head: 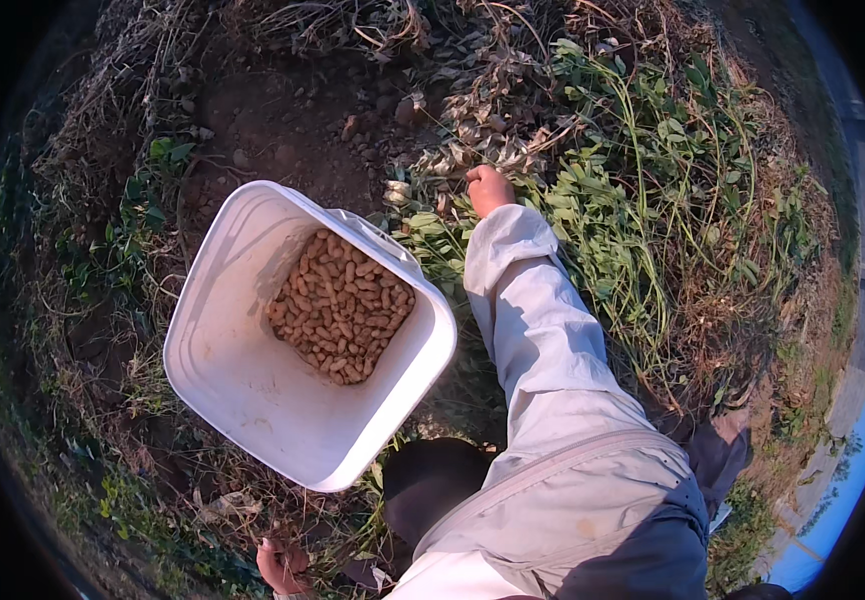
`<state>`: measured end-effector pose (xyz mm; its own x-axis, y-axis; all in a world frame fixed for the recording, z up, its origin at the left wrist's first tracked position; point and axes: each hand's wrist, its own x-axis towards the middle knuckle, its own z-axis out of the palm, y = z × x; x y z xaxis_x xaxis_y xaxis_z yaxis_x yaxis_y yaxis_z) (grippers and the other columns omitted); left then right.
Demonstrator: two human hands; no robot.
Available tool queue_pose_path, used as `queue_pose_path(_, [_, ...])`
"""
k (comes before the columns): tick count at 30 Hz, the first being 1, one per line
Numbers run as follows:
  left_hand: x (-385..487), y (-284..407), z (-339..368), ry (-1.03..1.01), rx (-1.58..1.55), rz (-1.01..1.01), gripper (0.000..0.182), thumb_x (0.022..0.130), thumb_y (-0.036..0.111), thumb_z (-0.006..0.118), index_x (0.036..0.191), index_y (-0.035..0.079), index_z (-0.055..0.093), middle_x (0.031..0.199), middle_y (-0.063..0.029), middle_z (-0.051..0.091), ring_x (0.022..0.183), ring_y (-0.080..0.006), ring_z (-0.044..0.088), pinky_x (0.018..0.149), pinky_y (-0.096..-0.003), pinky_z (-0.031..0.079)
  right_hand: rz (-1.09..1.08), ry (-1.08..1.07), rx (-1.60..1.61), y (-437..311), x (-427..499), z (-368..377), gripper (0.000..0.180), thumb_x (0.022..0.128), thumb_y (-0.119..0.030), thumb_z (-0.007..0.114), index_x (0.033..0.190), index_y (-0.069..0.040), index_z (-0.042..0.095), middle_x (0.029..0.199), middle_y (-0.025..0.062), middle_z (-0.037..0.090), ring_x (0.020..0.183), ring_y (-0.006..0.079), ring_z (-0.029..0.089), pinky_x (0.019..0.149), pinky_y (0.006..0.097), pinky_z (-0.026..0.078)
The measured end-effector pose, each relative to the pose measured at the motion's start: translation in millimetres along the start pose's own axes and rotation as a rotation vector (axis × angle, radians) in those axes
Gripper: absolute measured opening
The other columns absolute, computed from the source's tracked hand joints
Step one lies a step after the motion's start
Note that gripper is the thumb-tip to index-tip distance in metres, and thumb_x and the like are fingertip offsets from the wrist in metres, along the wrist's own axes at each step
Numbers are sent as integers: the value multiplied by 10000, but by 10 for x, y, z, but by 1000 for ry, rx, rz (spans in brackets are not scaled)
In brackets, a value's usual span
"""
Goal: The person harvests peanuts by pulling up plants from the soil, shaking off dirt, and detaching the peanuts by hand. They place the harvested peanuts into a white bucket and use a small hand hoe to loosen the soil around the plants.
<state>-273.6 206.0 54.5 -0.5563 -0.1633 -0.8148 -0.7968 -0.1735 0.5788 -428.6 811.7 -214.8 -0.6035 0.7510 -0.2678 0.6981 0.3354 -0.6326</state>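
Observation:
A white square plastic bucket [234, 405] stands tilted in view, with unshelled peanuts [342, 307] covering its bottom. Beyond the bucket's right corner, my right hand [490, 191] reaches into uprooted green and dry plants [590, 202]; its fingers are curled, and whether they grip a stem is hidden. At the lower left, below the bucket, my left hand [281, 566] is closed around thin dry stems and roots [294, 525]. A light long sleeve covers my right arm.
Bare brown soil with clods [275, 127] lies behind the bucket. Dry vines [132, 90] are heaped at the upper left, and leafy green stems [650, 247] spread on the right. A dark-covered knee [432, 480] is near the bucket's lower right side. A paved strip [864, 225] runs along the far right.

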Motion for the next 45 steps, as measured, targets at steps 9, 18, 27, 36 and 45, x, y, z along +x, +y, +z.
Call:
queue_pose_path(9, [132,-82,-7,-74,-31,-27,338,896,352,491,675,102,436,379,7,245,290,-113,190,316,-279,136,-154,-140,-341,-167,-98,19,311,762,-257,630,1064,-179,630,1078,67,557,978,262,569,832,368,471])
queue_pose_path(18, [87,-115,171,-139,-20,-63,294,890,336,481,703,109,463,396,8,296,301,-112,242,309,-265,171,-189,-220,-391,-228,-132,-57,360,771,-295,634,1110,-179,594,1089,98,532,987,308,559,844,401,451])
queue_pose_path(27, [-55,-366,3,-93,-73,17,323,887,328,509,684,101,404,424,14,269,315,-105,232,335,-278,164,-287,-33,19,88,21,96,288,766,-267,604,974,-71,641,994,137,620,931,298,585,827,351,454])
queue_pose_path(36, [-19,-558,-208,-111,-141,-51,337,891,340,507,677,99,406,418,11,263,313,-106,231,330,-281,166,-163,-139,-398,-271,-180,172,386,814,-301,621,1180,-196,565,1140,90,549,1029,291,553,865,381,451])
queue_pose_path(45, [23,-587,-255,-71,-133,-13,316,895,335,503,714,84,441,455,9,296,320,-99,254,331,-269,191,-341,152,211,15,-167,166,238,745,-225,612,875,-25,599,848,139,609,811,254,577,745,338,449])
